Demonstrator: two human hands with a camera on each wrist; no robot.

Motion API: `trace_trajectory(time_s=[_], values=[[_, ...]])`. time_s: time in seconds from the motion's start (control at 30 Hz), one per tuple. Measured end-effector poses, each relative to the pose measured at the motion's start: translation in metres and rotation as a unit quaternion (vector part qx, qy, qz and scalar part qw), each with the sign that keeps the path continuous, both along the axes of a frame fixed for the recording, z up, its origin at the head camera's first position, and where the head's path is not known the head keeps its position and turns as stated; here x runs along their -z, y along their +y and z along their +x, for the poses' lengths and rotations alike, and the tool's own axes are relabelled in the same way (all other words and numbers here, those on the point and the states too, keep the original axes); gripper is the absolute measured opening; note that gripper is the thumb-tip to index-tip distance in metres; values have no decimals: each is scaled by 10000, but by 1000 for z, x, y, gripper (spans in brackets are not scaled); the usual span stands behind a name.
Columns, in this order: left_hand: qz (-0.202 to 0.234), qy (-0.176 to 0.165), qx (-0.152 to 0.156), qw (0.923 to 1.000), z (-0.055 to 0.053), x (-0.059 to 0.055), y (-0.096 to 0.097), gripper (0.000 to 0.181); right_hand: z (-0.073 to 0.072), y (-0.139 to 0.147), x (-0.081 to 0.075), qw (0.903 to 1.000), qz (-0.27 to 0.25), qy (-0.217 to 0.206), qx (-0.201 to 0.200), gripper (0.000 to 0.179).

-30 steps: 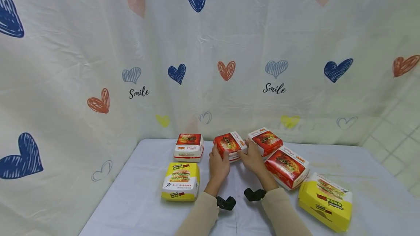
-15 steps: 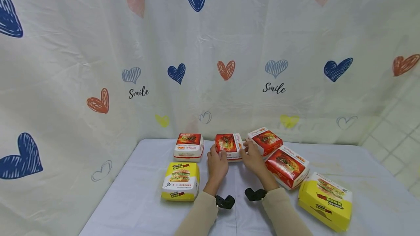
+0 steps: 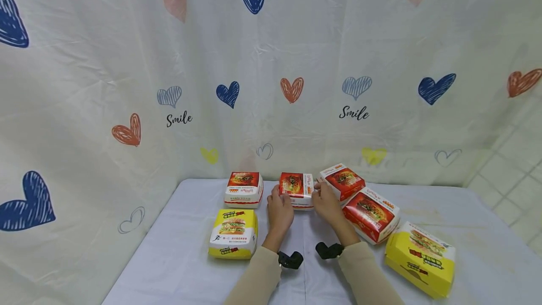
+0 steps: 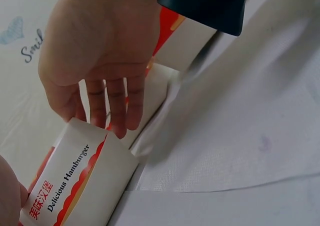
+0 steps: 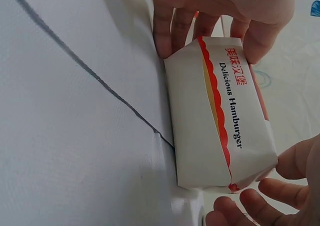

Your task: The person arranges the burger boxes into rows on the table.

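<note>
A red-and-white hamburger box (image 3: 297, 189) sits on the table between both hands, its "Delicious Hamburger" side facing me. My left hand (image 3: 280, 212) grips its left end. In the right wrist view, the left hand's thumb (image 5: 261, 38) presses the top edge while its fingers (image 5: 161, 43) lie along the end. My right hand (image 3: 328, 204) touches the right end with thumb and fingertips. The left wrist view shows that hand's fingers (image 4: 118, 103) fairly straight against the box (image 4: 75, 176), whose left part is partly covered by the left hand (image 4: 7, 196).
Two red-and-white boxes (image 3: 343, 182) (image 3: 371, 215) and a yellow box (image 3: 420, 260) lie slanted on the right. At left, another red-and-white box (image 3: 243, 189) stands behind a yellow box (image 3: 233, 234). A heart-printed curtain (image 3: 313, 131) hangs behind the white-covered table (image 3: 178, 258).
The box between my hands has turned from slanted to roughly square with the table's back edge. Both hands moved only slightly with it. The other boxes stay put.
</note>
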State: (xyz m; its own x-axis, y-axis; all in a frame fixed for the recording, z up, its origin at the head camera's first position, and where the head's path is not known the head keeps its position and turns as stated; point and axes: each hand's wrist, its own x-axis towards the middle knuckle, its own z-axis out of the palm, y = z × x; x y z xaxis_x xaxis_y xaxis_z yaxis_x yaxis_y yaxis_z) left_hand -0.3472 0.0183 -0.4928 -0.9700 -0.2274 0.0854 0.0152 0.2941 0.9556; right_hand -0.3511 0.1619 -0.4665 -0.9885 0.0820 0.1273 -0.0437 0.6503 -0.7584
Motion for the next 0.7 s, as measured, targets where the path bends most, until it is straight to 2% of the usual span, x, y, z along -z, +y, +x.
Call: trace_trajectory(time_s=[0.2, 0.33, 0.7], values=[[49, 124, -169, 9998, -1, 0, 1, 44, 0, 1, -3, 9996, -247, -75, -110, 54], [-9, 79, -178, 9998, 0, -2, 1, 41, 0, 2, -4, 9991, -342, -109, -217, 64], [-333, 31, -263, 9991, 0, -1, 1, 45, -3, 5, 2, 9969, -451, 58, -637, 71]])
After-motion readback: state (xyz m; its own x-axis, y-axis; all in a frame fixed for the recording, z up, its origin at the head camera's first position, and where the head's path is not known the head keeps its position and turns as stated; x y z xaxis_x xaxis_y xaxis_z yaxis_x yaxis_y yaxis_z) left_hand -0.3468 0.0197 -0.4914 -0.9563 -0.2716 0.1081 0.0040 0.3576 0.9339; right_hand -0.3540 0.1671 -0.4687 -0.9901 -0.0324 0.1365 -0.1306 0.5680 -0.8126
